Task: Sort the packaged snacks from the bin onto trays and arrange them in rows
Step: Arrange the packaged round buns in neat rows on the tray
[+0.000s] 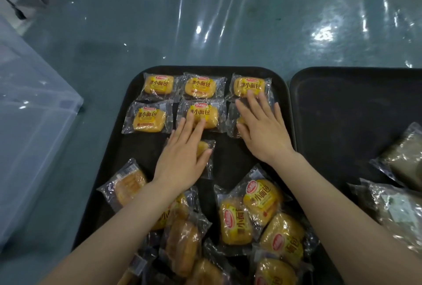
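Light, soft yellow bread packets in slippery clear film (202, 116) are pressed flat by both hands' outspread fingers (255, 102); nothing gripped; crimped edges judged best for lifting.

The right hand (262, 129) covers most of the bread packet (233, 122) at centre frame; the left hand (182, 159) hides all but one corner of another packet (206, 147). The bottom edge cuts off the packet pile (228, 268). The right edge crops the grey packets (402, 193) and second tray (342, 102); their print is illegible.
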A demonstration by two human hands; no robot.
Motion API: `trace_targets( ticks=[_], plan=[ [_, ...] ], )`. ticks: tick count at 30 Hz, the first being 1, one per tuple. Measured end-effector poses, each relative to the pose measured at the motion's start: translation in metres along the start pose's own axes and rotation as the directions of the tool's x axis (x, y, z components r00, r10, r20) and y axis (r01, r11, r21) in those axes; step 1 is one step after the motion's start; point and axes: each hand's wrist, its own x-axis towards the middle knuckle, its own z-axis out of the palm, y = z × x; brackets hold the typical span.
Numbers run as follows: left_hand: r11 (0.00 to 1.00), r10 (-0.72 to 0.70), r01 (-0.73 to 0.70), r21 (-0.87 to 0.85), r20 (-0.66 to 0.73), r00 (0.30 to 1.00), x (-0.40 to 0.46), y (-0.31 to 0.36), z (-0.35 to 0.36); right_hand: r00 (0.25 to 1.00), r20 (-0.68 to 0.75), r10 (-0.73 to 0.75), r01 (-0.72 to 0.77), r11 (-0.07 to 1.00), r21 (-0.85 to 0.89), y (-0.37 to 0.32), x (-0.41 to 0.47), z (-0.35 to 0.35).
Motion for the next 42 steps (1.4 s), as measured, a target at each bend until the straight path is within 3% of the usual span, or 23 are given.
trace_targets(
  ticks=[9,17,20,24,27,29,31,33,35,37,39,42],
  plan=[
    [0.986,0.009,-0.019,0.168,0.064,0.998,-0.010,-0.003,0.016,0.997,0.048,-0.058,0.064,0.989,-0.133,0.000,0.004,0.006],
    [0.987,0.041,-0.050,0.153,0.058,0.997,0.004,0.002,0.011,0.998,0.052,-0.037,0.047,0.978,-0.204,-0.003,0.012,-0.003],
    [0.995,0.069,-0.067,0.079,-0.013,0.998,-0.008,0.006,0.001,0.999,-0.027,-0.019,0.017,0.998,-0.068,-0.010,-0.006,-0.017],
    [0.985,0.038,-0.041,-0.169,-0.018,0.999,-0.041,0.002,-0.016,0.990,-0.100,0.099,-0.070,0.963,0.261,-0.015,-0.058,-0.034],
    [0.934,-0.001,0.022,-0.356,0.059,0.998,-0.074,-0.008,-0.030,0.981,0.165,0.101,-0.167,0.876,0.452,-0.014,-0.097,-0.047],
    [0.898,-0.016,0.059,-0.436,0.102,0.995,-0.096,-0.015,-0.036,0.928,0.372,0.003,-0.188,0.868,0.460,-0.015,-0.114,-0.054],
    [0.868,-0.014,0.088,-0.488,0.155,0.988,-0.114,-0.020,-0.039,0.892,0.449,-0.048,-0.183,0.871,0.456,-0.017,-0.124,-0.056],
    [0.857,0.005,0.119,-0.501,0.240,0.971,-0.130,-0.021,-0.039,0.938,0.347,0.014,-0.195,0.848,0.492,-0.020,-0.127,-0.054],
    [0.871,0.026,0.123,-0.475,0.294,0.955,-0.140,-0.021,-0.035,0.965,0.193,0.175,-0.252,0.818,0.517,-0.024,-0.124,-0.050],
    [0.888,0.023,0.103,-0.448,0.268,0.963,-0.145,-0.020,-0.031,0.944,0.192,0.267,-0.325,0.845,0.425,-0.030,-0.120,-0.045],
    [0.885,-0.001,0.102,-0.455,0.218,0.976,-0.148,-0.018,-0.027,0.957,0.199,0.211,-0.252,0.944,0.213,-0.037,-0.119,-0.036],
    [0.876,-0.019,0.098,-0.472,0.170,0.985,-0.149,-0.016,-0.021,0.967,0.240,0.083,-0.113,0.987,0.117,-0.046,-0.117,-0.024]
  ],
)
